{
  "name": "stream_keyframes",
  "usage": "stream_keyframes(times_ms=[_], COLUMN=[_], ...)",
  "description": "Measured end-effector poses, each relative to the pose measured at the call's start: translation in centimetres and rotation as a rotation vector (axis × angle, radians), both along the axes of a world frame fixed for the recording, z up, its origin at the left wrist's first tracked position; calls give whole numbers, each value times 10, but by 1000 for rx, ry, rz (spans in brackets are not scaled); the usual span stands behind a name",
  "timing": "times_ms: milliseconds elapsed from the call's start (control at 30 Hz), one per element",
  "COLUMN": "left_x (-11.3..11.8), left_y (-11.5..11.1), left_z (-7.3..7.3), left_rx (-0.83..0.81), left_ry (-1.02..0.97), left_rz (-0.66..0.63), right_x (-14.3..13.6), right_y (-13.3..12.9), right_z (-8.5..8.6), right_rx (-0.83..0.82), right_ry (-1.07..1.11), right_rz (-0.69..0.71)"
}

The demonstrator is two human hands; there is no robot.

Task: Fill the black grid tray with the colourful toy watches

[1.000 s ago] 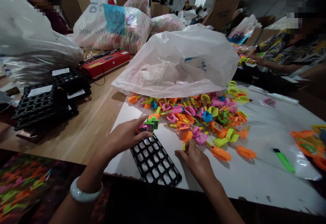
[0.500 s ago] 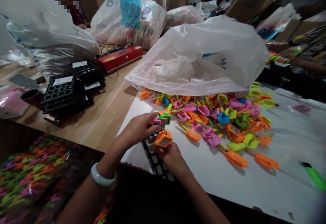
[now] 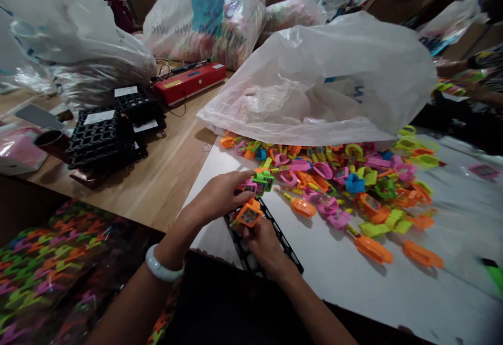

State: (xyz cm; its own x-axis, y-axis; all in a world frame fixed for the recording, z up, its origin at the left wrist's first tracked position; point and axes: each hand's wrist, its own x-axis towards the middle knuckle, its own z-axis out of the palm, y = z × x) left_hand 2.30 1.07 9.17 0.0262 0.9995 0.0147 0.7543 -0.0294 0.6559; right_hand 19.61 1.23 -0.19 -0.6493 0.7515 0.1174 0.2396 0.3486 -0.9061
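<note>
My left hand, with a pale bangle at the wrist, is closed on several small toy watches, green and pink, with some orange showing. Just below it, my right hand pinches an orange toy watch with a square face. Beneath both hands lies a black grid tray near the table's front edge. To the right spreads a pile of toy watches in orange, pink, yellow, green and blue.
A large white plastic bag lies behind the pile. Black grid trays are stacked at left, near a red device. Packed colourful items fill the lower left. Parts of other people show at the back left and far right.
The orange watch in my right hand has turned, and its face shows more fully. More of the black tray is visible beside my right hand. The whole view has shifted slightly.
</note>
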Motion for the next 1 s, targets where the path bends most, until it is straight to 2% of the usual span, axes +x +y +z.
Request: stream_keyframes(times_ms=[233, 333, 433, 467, 533, 600, 667, 733, 867, 1000], left_x=[2, 3, 3, 3, 3, 1, 0, -3, -8, -2], left_y=[2, 3, 2, 1, 1, 2, 5, 8, 3, -11], left_z=[7, 11, 10, 9, 6, 5, 6, 8, 15, 25], left_rx=[-52, -59, -63, -59, -43, -33, -29, -37, -41, -8], left_ry=[-94, -32, -16, -25, -43, -53, -62, -84, -116, 29], left_rz=[-47, -40, -24, -22, -24, -34, -49, -59, 20, 64], right_x=[-11, -14, -3, 4, 22, 39, 52, 63, 82, 103], right_y=[-6, -8, 0, 5, 21, 39, 52, 55, 34, 14], right_z=[-14, -12, 0, 4, 10, 12, 11, 9, 8, 10], right_rx=[328, 297, 243, 269, 382, 506, 569, 599, 655, 577], right_ry=[52, 45, -21, -48, -165, -383, -598, -662, -389, -335], right_rz=[42, 51, 62, 6, -204, -407, -470, -433, -284, -138])
